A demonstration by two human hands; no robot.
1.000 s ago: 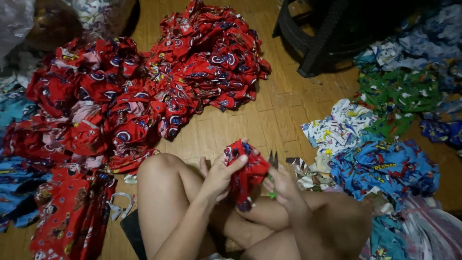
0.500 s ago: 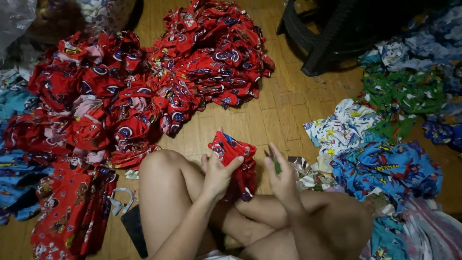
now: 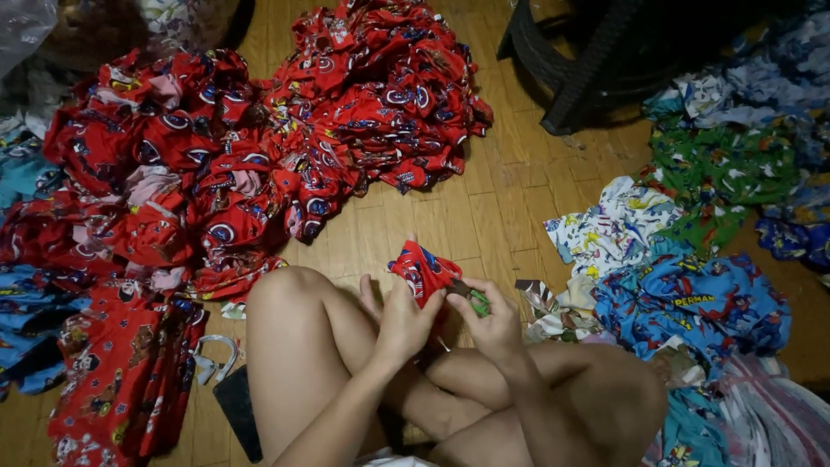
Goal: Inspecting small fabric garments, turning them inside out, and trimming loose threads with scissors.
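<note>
here my left hand [image 3: 405, 318] pinches the small red printed garment [image 3: 422, 270] above my crossed legs, fingers pressed on its fold. my right hand [image 3: 494, 322] grips green-handled snips [image 3: 474, 299]. i judge the garment light, limp and soft, best held near its edge.

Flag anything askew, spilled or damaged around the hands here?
Nothing looks damaged. Left hand and right hand pinch a small red printed fabric piece; the right also holds a green-handled tool. Red printed garments and blue printed garments lie in loose heaps on the wooden floor.
</note>
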